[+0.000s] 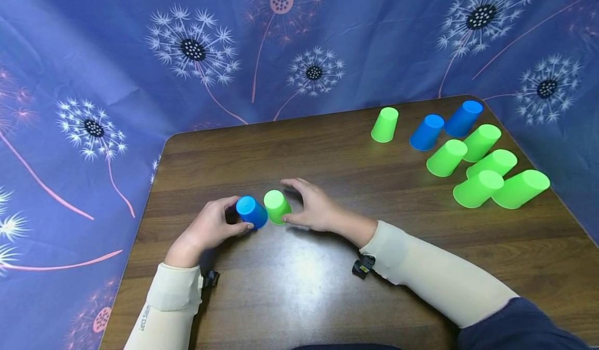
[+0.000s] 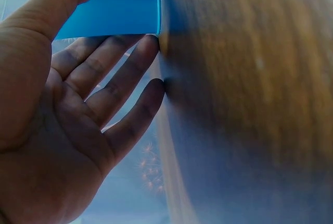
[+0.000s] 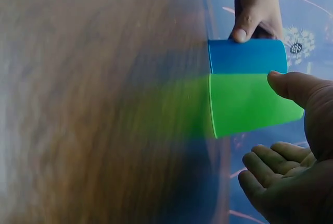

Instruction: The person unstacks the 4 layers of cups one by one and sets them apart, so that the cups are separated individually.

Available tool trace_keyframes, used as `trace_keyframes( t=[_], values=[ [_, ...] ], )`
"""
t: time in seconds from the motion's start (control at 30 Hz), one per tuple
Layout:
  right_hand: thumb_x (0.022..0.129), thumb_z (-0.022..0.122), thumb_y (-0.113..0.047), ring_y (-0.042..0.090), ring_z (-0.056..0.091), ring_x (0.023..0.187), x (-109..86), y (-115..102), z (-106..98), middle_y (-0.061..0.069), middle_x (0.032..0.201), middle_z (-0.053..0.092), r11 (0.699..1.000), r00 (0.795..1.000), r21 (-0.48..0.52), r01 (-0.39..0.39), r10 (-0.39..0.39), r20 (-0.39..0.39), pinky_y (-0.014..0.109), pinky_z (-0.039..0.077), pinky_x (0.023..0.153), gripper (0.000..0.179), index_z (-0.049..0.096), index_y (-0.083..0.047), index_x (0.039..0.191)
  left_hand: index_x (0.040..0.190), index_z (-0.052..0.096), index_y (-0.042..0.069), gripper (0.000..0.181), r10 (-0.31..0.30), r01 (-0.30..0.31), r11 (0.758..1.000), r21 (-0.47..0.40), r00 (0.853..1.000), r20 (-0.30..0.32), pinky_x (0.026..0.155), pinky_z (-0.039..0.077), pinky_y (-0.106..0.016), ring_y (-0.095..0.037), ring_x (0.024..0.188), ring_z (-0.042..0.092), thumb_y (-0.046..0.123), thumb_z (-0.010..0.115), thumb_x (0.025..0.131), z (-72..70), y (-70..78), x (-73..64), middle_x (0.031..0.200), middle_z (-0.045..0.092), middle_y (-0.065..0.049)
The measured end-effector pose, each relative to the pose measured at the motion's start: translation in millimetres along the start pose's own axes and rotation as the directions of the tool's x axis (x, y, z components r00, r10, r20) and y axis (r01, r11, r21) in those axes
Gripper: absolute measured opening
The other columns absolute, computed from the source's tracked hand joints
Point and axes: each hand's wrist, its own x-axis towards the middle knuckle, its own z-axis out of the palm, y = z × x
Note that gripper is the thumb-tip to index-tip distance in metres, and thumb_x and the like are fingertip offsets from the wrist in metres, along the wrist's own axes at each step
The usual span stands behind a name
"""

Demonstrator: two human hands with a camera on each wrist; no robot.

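An upside-down blue cup point(image 1: 251, 212) stands on the wooden table close beside an upside-down green cup point(image 1: 277, 207). My left hand point(image 1: 210, 225) holds the blue cup from its left side, thumb in front and fingers behind. In the left wrist view the blue cup point(image 2: 117, 8) shows between the thumb and the fingers of the left hand point(image 2: 78, 99). Around the green cup's right side, my right hand point(image 1: 314, 207) is spread, its thumb at the cup's wall. In the right wrist view, the fingers point(image 3: 265, 169) stand apart from the green cup point(image 3: 250, 101).
At the table's far right, several upside-down green cups point(image 1: 478, 189) and two blue cups point(image 1: 427, 132) stand in a loose group. Another green cup point(image 1: 385, 125) is by the back edge. A blue flowered cloth point(image 1: 355, 17) hangs behind the table point(image 1: 337, 157).
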Motion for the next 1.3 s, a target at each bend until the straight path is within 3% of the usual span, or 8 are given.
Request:
trace_keyframes(
  t=[0.4,0.63,1.03,1.3],
  values=[
    [0.077,0.082,-0.033,0.009,0.055,0.108,4.1,-4,18,-0.007,0.119,0.06,0.998,0.998,-0.036,0.058,-0.058,-0.006,0.031,0.044,0.092,0.06,0.056,-0.02,0.13,0.119,0.063,0.02,0.05,0.013,-0.013,1.0,-0.003,1.0,-0.011,0.095,0.046,-0.041,-0.011,0.104,0.059,0.037,0.083,0.076,0.4,1.8,0.2,0.11,0.065,0.01],
    [0.077,0.083,-0.032,0.011,0.056,0.107,4.4,-4,16,-0.005,0.119,0.061,1.0,0.999,0.002,0.021,-0.021,-0.03,0.032,0.045,0.091,0.06,0.057,-0.018,0.13,0.118,0.063,0.019,0.051,0.019,-0.018,1.0,0.023,1.0,-0.025,0.093,0.047,-0.041,-0.011,0.103,0.059,0.038,0.083,0.075,1.0,0.4,-0.4,0.109,0.065,0.009],
    [0.075,0.084,-0.033,0.013,0.056,0.108,2.8,9,-13,-0.005,0.118,0.062,0.999,0.986,0.037,0.017,-0.011,-0.166,0.035,0.044,0.094,0.059,0.059,-0.016,0.126,0.12,0.063,0.018,0.054,0.015,-0.014,0.999,0.033,0.999,-0.031,0.093,0.047,-0.042,-0.013,0.105,0.059,0.039,0.083,0.075,2.2,-0.5,-0.5,0.111,0.065,0.006],
    [0.077,0.082,-0.036,0.016,0.055,0.112,-4.2,24,-43,-0.003,0.119,0.062,0.998,0.971,0.051,-0.048,0.059,-0.231,0.042,0.043,0.097,0.062,0.057,-0.016,0.13,0.12,0.063,0.018,0.053,0.01,-0.009,0.999,0.034,1.0,-0.026,0.094,0.047,-0.042,-0.014,0.105,0.059,0.039,0.083,0.075,2.9,0.2,-0.2,0.111,0.065,0.006]
  ],
)
